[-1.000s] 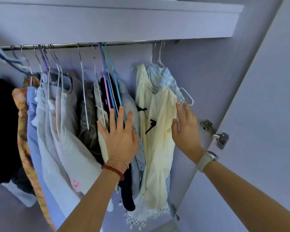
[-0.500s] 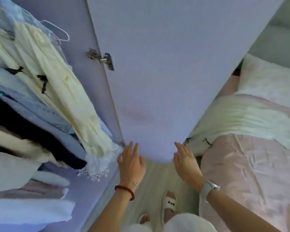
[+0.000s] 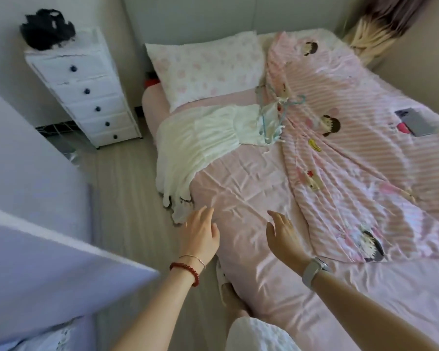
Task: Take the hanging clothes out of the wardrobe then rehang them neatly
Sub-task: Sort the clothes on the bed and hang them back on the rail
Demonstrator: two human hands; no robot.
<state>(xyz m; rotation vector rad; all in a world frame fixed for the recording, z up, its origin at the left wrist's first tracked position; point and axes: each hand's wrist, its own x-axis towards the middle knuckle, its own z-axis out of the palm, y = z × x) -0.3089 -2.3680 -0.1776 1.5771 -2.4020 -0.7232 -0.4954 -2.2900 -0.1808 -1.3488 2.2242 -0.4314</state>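
A white dress (image 3: 200,140) on a light blue hanger (image 3: 280,110) lies across the pink bed (image 3: 251,188), its hem hanging over the bed's left edge. My left hand (image 3: 200,234) is held out with relaxed fingers just below that hem, holding nothing. My right hand (image 3: 283,234) hovers over the pink sheet, fingers loose and empty. The wardrobe door (image 3: 36,236) fills the lower left; the hanging clothes are out of view.
A white chest of drawers (image 3: 86,89) with a black item on top stands left of the bed. A pillow (image 3: 205,69) and a pink striped blanket (image 3: 365,153) lie on the bed. A phone (image 3: 413,121) rests on the blanket at right. Wooden floor runs between wardrobe and bed.
The view has swung from the wardrobe rail, past the door, to the bed. Both hands left the hanging clothes and now reach toward the bed, empty.
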